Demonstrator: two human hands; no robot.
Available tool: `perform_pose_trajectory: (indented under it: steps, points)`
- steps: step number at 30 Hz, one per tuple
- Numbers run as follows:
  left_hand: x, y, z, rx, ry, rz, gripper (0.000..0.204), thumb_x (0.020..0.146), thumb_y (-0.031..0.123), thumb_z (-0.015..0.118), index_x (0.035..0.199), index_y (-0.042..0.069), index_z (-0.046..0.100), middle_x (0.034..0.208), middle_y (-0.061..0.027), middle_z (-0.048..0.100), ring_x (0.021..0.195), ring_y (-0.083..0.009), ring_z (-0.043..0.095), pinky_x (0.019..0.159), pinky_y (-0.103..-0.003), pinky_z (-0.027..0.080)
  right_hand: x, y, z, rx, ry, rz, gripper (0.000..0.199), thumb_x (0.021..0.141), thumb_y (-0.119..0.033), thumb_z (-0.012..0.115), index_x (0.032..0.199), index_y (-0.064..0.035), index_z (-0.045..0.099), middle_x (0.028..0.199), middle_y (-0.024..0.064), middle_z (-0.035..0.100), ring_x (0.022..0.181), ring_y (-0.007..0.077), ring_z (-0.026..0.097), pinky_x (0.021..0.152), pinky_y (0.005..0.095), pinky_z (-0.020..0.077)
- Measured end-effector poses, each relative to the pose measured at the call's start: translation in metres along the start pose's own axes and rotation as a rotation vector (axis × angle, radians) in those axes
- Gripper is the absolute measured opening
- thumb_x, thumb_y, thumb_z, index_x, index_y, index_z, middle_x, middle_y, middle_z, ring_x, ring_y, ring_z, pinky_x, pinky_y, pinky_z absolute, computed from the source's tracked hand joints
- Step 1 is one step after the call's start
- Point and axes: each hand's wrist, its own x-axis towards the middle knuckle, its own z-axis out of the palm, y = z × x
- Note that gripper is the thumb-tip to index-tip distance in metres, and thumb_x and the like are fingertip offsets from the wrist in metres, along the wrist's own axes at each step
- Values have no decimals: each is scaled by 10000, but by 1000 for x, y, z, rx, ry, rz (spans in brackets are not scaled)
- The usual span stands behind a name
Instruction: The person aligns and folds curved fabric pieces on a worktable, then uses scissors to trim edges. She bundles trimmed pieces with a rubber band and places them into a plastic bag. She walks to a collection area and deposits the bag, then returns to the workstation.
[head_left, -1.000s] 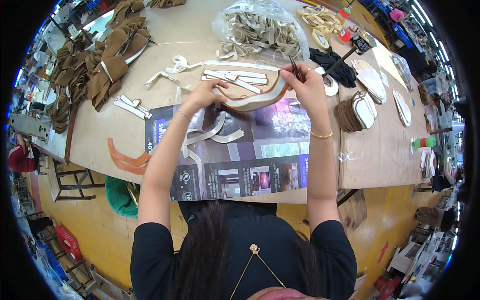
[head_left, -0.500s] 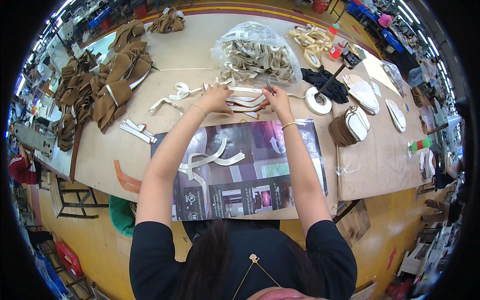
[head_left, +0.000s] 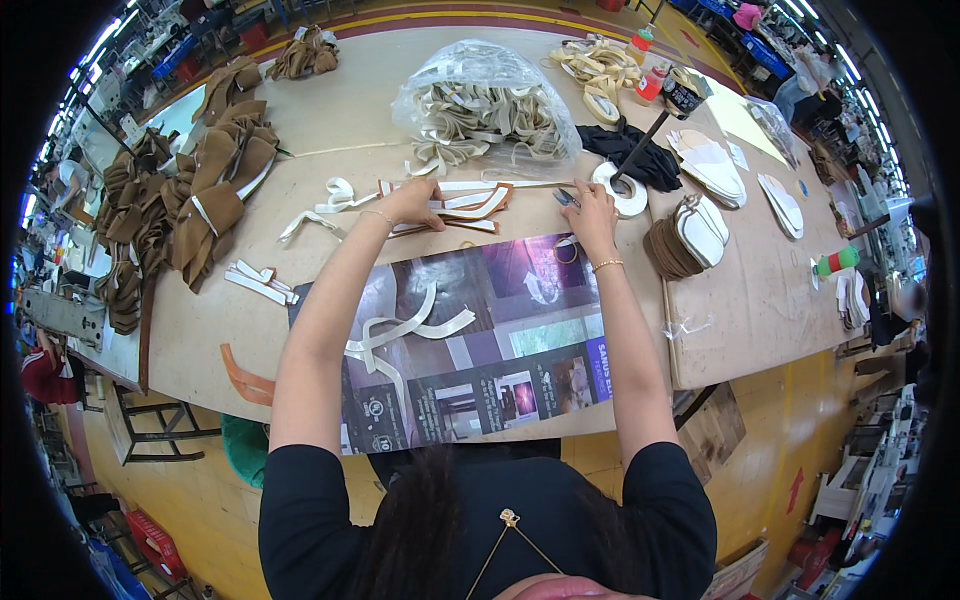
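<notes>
While both arms reach across the table (head_left: 360,110), left hand (head_left: 412,203) pressed flat on stacked curved strips (head_left: 462,205), right hand (head_left: 590,212) pinching a small dark tool (head_left: 564,197)

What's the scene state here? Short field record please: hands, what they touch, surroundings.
left hand: resting on a stack of white and brown strips
right hand: flat on the table, beside the stack's right end
grip: neither hand's closure is clear
under forearms: dark printed poster with loose white strips on it
behind stack: clear bag of strips
left side: piles of brown pieces
right side: white dish with a brush
</notes>
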Motion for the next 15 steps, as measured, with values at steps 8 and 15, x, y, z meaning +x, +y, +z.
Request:
perform_pose_trajectory:
  steps: [8,15]
  points:
    - [-7,7,6,-53,18,-53,671,584,349,872,1098,9,607,1140,-202,631,1084,-337,590,923,-370,475,-38,4,-25,348,-368,233,157,783,-134,725,869,-15,670,944,154,616,921,316,617,823,399,487]
    - [-3,-6,-3,-190,69,8,303,799,220,722,1024,18,702,943,-138,703,891,-249,657,817,-344,508,-58,6,-16,148,-284,213,197,826,-184,699,888,-12,627,898,159,625,895,334,622,779,411,489]
